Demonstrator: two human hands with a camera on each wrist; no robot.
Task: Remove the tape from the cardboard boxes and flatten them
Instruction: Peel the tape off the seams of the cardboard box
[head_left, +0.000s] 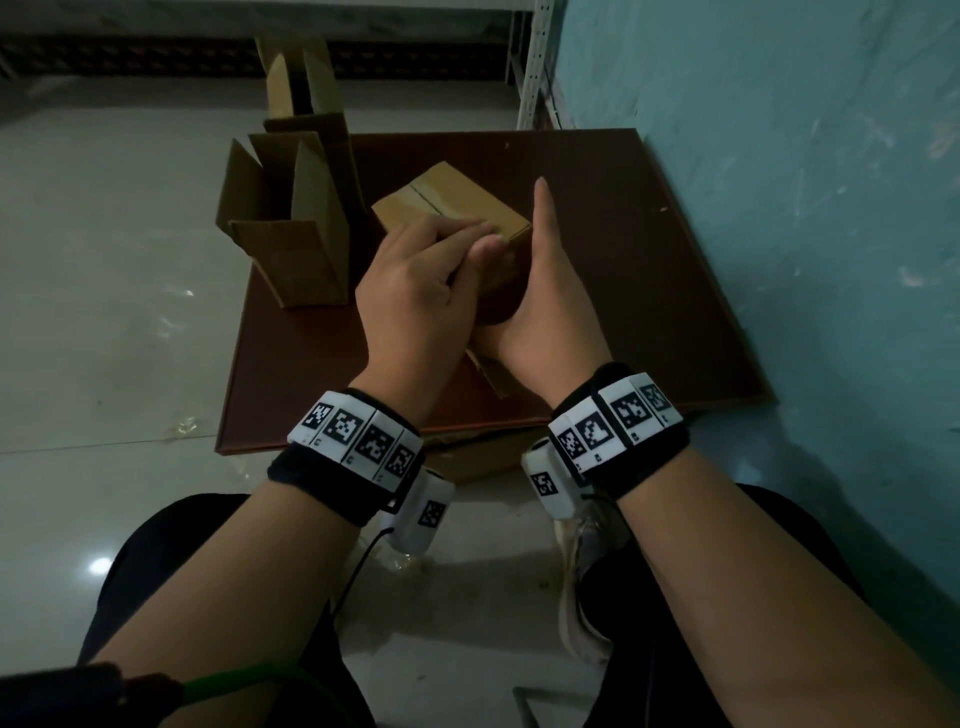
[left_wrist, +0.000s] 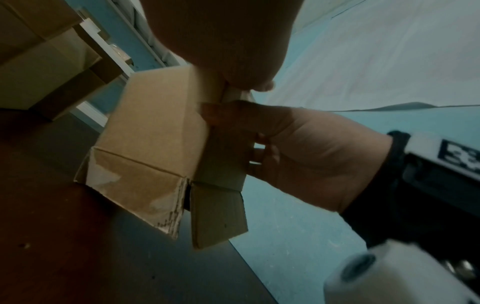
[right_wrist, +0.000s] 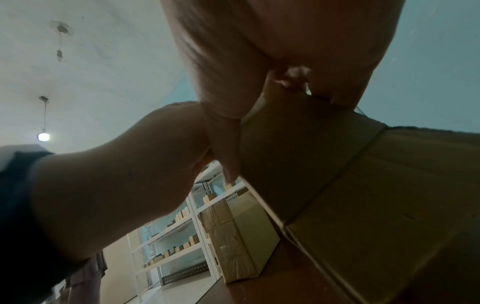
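A small cardboard box (head_left: 447, 192) is held tilted above the brown board (head_left: 649, 270). My right hand (head_left: 540, 275) grips its right side: thumb across the near face, fingers behind, index finger straight up along the box. My left hand (head_left: 441, 244) lies over the near top edge. In the left wrist view its fingertips (left_wrist: 259, 85) pinch a pale strip (left_wrist: 231, 95) at the box (left_wrist: 155, 127) corner, which looks like tape. The bottom flaps (left_wrist: 218, 216) hang open, with torn glossy patches. The right wrist view shows the box (right_wrist: 363, 185) from below.
Opened cardboard boxes (head_left: 291, 228) stand on the board's left part, another (head_left: 306, 78) behind them. A teal wall (head_left: 805, 208) runs close on the right, with a white rack post (head_left: 535, 62). A big taped carton (right_wrist: 233, 236) and shelves (right_wrist: 168, 236) stand beyond.
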